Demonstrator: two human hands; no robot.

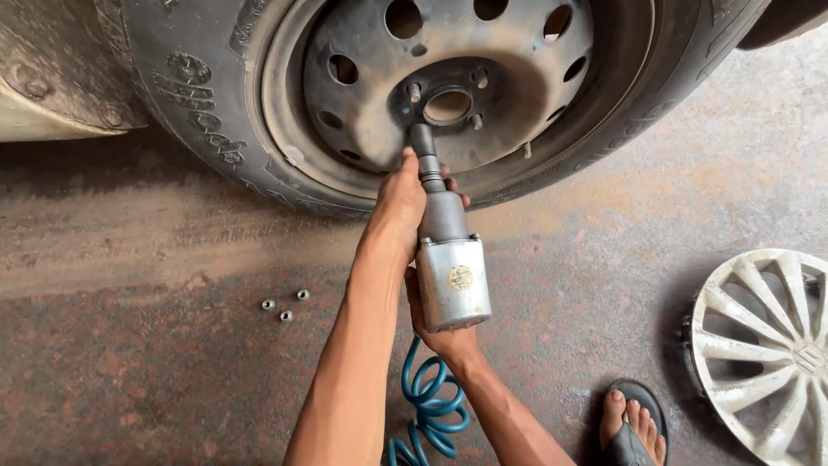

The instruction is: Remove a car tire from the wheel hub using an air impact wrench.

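Note:
I hold a silver pneumatic impact wrench (pixel 453 276) in both hands. My left hand (pixel 398 207) wraps the dark front barrel just behind the socket (pixel 423 140). My right hand (pixel 442 335) grips the handle under the tool's body and is mostly hidden by it. The socket tip rests against the lower left of the hub of a dark steel wheel (pixel 517 78). Bare studs (pixel 414 90) show around the centre hole. The wheel sits in a dusty tyre (pixel 198 112).
Three loose lug nuts (pixel 285 305) lie on the stained concrete floor to my left. A blue coiled air hose (pixel 429 406) trails from the wrench towards me. A white hubcap (pixel 768 345) lies at the right, and my sandalled foot (pixel 634 427) is beside it.

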